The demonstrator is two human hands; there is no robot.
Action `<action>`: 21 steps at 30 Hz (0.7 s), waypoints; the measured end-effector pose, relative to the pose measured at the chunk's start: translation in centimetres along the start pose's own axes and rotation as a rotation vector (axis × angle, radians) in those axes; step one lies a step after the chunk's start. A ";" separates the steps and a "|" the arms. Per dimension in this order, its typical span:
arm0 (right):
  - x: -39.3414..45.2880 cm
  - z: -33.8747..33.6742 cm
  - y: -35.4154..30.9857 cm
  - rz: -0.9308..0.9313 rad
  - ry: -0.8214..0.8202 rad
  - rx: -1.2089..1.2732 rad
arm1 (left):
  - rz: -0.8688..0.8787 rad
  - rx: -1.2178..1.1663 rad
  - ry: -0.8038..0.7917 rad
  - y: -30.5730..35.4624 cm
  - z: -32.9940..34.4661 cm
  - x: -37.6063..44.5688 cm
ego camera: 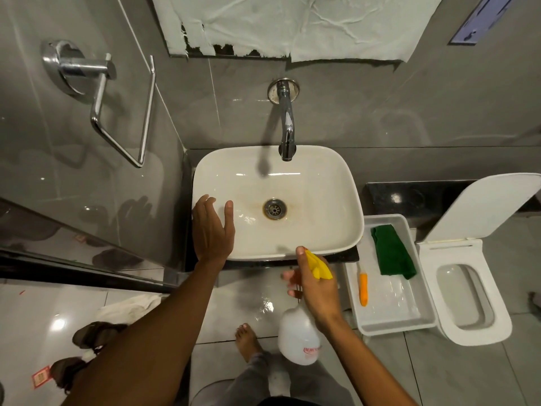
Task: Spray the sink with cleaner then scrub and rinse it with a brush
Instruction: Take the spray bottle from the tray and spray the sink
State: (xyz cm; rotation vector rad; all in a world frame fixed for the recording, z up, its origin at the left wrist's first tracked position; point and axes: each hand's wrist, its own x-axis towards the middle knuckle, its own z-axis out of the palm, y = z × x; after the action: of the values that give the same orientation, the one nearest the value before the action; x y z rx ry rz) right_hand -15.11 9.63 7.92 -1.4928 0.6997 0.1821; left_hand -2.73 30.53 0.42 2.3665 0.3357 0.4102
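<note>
A white rectangular sink [322, 183] sits under a chrome wall tap [286, 124], with brown staining around its metal drain [274, 209]. My left hand [212, 227] rests open on the sink's left rim, fingers spread. Just in front of the sink's near edge, my right hand [314, 285] grips the yellow trigger head of a white spray bottle [297, 335], nozzle pointing towards the basin. An orange-handled brush [363, 288] lies in a white tray [415, 323] to the right of the sink.
A green cloth [392, 252] also lies in the tray. A white toilet [468, 291] with raised lid stands at the right. A chrome towel holder [99, 92] hangs on the left wall. Sandals [93, 335] and a white rag [131, 309] lie on the wet floor; my bare foot [247, 341] stands below the sink.
</note>
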 end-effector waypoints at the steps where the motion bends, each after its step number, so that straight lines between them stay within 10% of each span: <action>1: 0.2 -0.3 0.0 0.006 -0.017 0.020 | 0.001 -0.001 0.003 0.0 0.0 0.0; 21: 1.4 -4.3 0.5 -0.088 0.158 -0.041 | 0.017 -0.019 -0.007 -0.2 0.1 0.1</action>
State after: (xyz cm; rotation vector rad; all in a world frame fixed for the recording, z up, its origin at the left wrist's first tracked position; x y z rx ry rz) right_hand -15.58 5.19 7.10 -1.5865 0.7582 0.0111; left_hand -2.66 30.63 0.25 2.3530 0.3075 0.4107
